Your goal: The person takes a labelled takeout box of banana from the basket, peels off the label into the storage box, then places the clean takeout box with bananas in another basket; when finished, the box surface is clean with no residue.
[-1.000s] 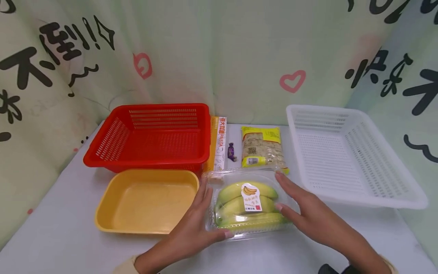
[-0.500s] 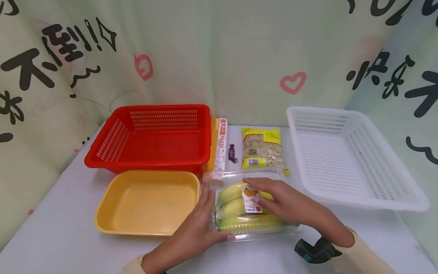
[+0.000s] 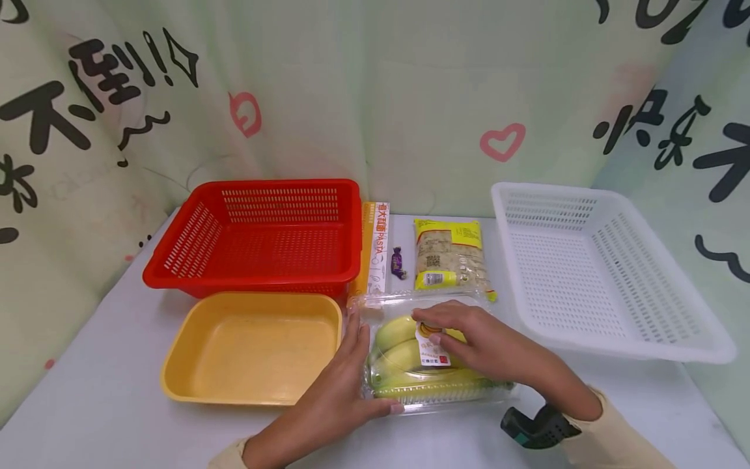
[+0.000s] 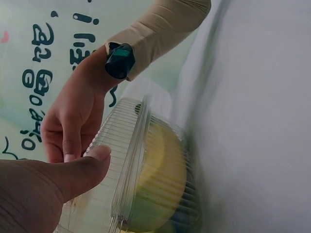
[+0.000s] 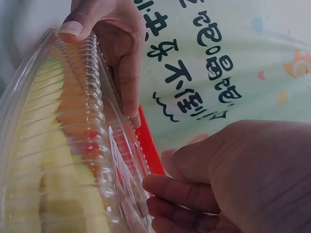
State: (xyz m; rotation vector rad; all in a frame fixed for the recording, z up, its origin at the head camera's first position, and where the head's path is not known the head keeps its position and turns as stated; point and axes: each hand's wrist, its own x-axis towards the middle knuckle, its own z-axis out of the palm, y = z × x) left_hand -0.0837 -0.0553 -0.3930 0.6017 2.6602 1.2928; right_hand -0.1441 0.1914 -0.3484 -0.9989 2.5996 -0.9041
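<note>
A clear plastic clamshell box [image 3: 404,397] of bananas [image 3: 398,355] lies near the front of the table, a white label [image 3: 433,355] on its lid. My left hand [image 3: 336,378] rests along the box's left side. Its thumb [image 4: 82,177] lies straight over the front of the lid in the left wrist view, its other fingers fairly straight along the side. Above the lid, my right hand [image 3: 483,342] has its fingertips at the label, partly covering it. The right wrist view shows those fingers [image 5: 180,191] loosely bent close to the label; a firm pinch does not show.
A yellow tray [image 3: 252,394] lies left of the box, before a red basket [image 3: 275,283]. Behind the box are a pasta pack [image 3: 377,247], a purple-wrapped sweet [image 3: 397,262] and a yellow-topped bag [image 3: 448,254]. The white basket [image 3: 633,348] stands at right.
My right hand has moved left from the box's right edge to the label on the lid, then stayed nearly still. The left hand and box have hardly moved.
</note>
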